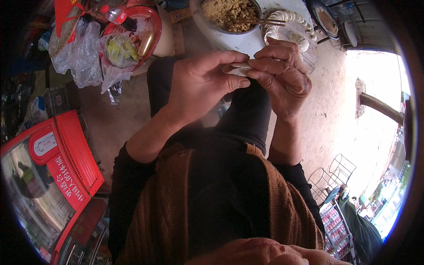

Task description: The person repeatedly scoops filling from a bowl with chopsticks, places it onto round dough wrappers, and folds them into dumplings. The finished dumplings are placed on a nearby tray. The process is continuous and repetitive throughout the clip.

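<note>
My left hand (pixel 203 74) and my right hand (pixel 281 74) meet above my knees. Between their fingertips they pinch a small folded piece of white dough (pixel 241 70), likely a dumpling; its inside is hidden. Beyond them a metal bowl (pixel 260 15) holds crumbly brown filling (pixel 228 15). A pair of chopsticks (pixel 268 22) lies across the bowl's edge, pointing right. Right of it, a round board (pixel 284 30) carries a curved row of white dumplings (pixel 291 16). More white dough pieces (pixel 302 43) sit on the board, partly behind my right hand.
A red basin (pixel 158 29) at upper left holds a cola bottle (pixel 116 16), a bag of greens (pixel 121 51) and a golden container (pixel 146 43). A red-framed glass cabinet (pixel 79 149) stands left. A dark round pan (pixel 323 20) is upper right. Wire racks (pixel 331 175) stand lower right.
</note>
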